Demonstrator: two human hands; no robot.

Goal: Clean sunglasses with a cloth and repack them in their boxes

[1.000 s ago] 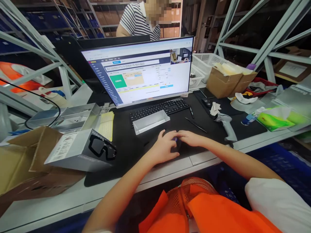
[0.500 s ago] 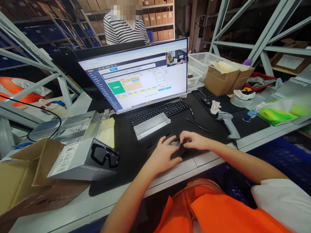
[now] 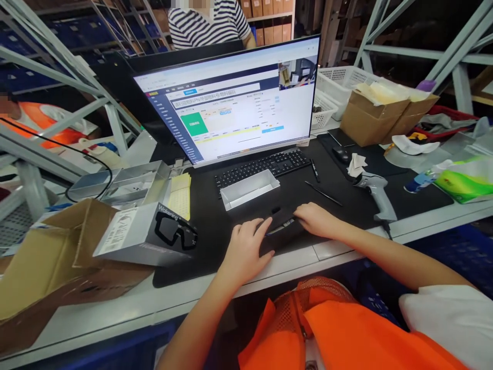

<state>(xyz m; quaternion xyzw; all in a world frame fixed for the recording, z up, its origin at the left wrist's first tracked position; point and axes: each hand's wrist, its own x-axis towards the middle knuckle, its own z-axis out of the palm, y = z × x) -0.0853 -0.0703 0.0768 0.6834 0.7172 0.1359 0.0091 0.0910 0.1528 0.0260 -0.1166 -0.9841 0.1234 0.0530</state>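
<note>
Between my hands, low over the black desk mat [image 3: 208,205], is a thin dark item [image 3: 283,226] with a small pale, shiny patch; its kind is hard to make out against the mat. My right hand [image 3: 316,218] is closed, fingertips pinched at the item's right end. My left hand [image 3: 246,249] is at its left end, fingers stretched out and spread, palm down. Just beyond it lies a small black piece [image 3: 276,209]. An open silver-grey box tray [image 3: 250,192] sits in front of the keyboard [image 3: 269,167].
A monitor [image 3: 231,113] stands behind. On the left are a glasses box [image 3: 142,236], an open carton [image 3: 46,257] and yellow sheets [image 3: 180,195]. A pen [image 3: 323,193], barcode scanner [image 3: 377,195], mouse [image 3: 341,154] and bottle [image 3: 423,180] are right. Another person [image 3: 210,23] is behind the monitor.
My right hand has closed into a pinch and moved slightly right, and the gap between my hands has widened. More of the dark item shows. The whole view has shifted.
</note>
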